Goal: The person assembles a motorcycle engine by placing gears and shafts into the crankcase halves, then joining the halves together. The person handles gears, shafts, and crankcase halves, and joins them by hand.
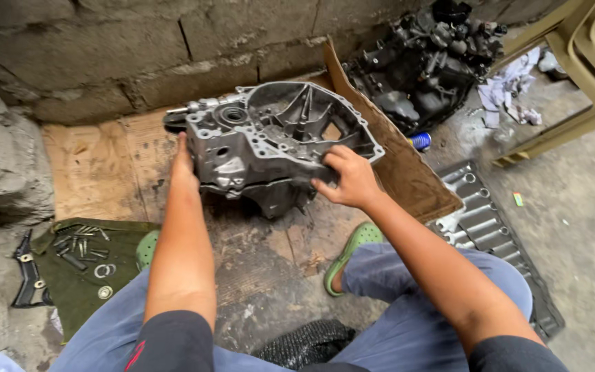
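A grey cast-metal gearbox housing rests on a greasy sheet of cardboard on the floor, its open ribbed side facing up. My left hand presses against its left side, fingers partly hidden behind the casting. My right hand grips the housing's near right rim, fingers curled over the edge. My knees in blue trousers and green clogs frame the bottom of the view.
A block wall stands behind. Another dark engine assembly lies at the back right. A wrench set in a tray lies right. Bolts and washers sit on a green cloth at left. A chair frame is at top right.
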Motion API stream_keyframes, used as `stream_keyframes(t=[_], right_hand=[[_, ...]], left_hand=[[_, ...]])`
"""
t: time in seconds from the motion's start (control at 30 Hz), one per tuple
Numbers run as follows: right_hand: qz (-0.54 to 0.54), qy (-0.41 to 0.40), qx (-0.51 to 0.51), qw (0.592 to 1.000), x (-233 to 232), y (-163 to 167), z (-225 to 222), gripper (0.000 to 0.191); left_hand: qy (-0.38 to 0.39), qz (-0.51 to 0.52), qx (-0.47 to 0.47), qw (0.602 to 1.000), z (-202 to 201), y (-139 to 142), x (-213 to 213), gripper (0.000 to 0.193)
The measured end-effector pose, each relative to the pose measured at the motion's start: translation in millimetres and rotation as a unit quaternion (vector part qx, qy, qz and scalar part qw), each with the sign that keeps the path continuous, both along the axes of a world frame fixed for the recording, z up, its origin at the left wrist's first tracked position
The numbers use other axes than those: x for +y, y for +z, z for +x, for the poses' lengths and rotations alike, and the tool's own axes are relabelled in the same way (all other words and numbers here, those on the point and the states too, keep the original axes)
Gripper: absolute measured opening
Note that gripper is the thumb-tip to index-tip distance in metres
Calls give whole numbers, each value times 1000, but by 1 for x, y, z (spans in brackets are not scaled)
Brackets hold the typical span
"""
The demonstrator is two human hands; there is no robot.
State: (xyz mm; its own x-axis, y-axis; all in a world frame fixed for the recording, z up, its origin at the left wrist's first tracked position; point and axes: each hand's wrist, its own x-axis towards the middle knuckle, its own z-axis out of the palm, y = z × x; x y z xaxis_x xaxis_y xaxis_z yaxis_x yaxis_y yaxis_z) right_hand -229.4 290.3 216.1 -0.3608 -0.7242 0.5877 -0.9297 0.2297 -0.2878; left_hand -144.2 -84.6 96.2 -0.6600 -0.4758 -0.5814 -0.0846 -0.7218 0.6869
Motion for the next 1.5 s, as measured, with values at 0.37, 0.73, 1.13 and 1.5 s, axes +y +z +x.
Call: stream_keyframes(t=[0.37, 0.73, 1.13, 1.5], right_hand=[[-65, -196, -19, 978, -32, -27, -39, 40], [-3, -192, -46, 980, -64, -24, -56, 38], [179, -154, -44, 971, -173, -16, -112, 30], [195, -113, -51, 973, -204, -18, -138, 29]], left_hand=[[-25, 19, -52, 998, -50, -3, 0, 82], [-56, 40, -74, 995, -26, -25, -18, 80], [-4, 84, -47, 995, -4, -47, -51, 99], [38, 104, -196, 974, 10, -53, -51, 105]])
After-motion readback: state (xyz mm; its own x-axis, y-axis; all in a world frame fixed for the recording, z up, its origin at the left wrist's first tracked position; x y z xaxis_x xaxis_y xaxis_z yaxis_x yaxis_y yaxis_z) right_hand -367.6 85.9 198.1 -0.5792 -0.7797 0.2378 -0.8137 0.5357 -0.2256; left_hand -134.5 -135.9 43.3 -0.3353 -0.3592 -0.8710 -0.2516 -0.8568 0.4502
